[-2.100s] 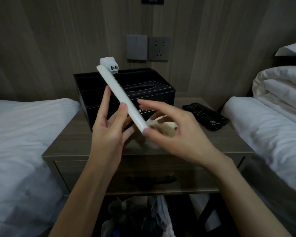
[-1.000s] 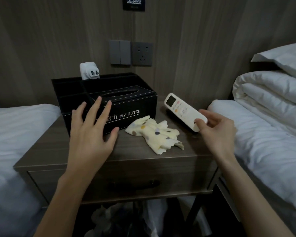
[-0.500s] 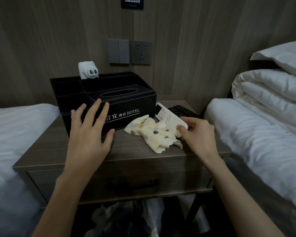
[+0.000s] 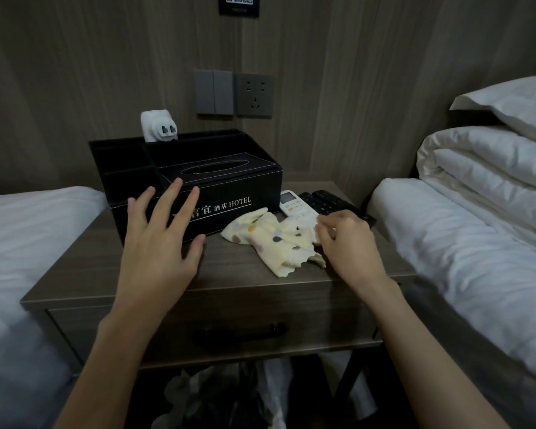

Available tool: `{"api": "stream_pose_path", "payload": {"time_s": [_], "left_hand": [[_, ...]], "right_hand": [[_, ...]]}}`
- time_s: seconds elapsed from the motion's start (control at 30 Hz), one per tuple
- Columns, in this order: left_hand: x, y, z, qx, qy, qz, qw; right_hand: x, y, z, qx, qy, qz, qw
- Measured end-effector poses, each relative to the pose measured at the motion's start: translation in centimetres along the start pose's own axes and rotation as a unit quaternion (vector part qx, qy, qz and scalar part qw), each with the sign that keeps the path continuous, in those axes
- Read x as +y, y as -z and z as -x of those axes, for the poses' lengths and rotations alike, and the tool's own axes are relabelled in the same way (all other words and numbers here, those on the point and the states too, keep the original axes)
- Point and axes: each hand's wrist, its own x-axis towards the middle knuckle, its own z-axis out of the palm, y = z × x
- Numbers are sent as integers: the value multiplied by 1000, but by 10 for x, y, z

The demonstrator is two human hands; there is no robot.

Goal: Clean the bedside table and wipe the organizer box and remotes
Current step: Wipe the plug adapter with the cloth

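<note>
While the left hand (image 4: 158,243) hung spread before the organizer box (image 4: 229,181) at the middle left of the frame, its fingers were straight and it gripped nothing; whether the fingertips touched the box's front could not be told. The right hand (image 4: 347,243), at centre right, had its fingers loosely curled at the right edge of the spotted cloth (image 4: 273,239), close to the near end of the white remote (image 4: 293,204). Whether it pinched the cloth could not be told.

The white remote lay flat on the bedside table (image 4: 106,267) just right of the box, with the black remote (image 4: 328,202) just beside it further right. The cloth sat crumpled on the table before the box's right corner. A white plug adapter (image 4: 157,125) stood in the box's rear compartment.

The step in hand appeared to be taking up the cloth for the next item. That called for a sure pinch, gathering the cloth into a pad, while the free hand steadied the box or lifted a remote.
</note>
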Motion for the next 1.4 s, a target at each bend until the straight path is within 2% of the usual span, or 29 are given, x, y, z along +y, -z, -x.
{"api": "stream_pose_path", "payload": {"time_s": [0.23,0.53,0.7,0.9,1.07,1.4], "left_hand": [[-2,1,1,-4,-3,4,1000],[-5,2,1,-6,-8,25,1000],[-5,10,2,9,2,47,999],[-25,29,3,59,49,39,996],[-39,25,9,55,107,87,989],[-52,11,2,60,101,153,981]], "right_hand": [[2,6,1,-57,26,74,995],[0,3,2,-26,31,33,999],[-11,9,5,36,56,-5,998],[-56,15,10,74,141,-71,985],[-114,10,-1,52,191,-127,972],[-197,-49,-80,-17,199,-119,973]]}}
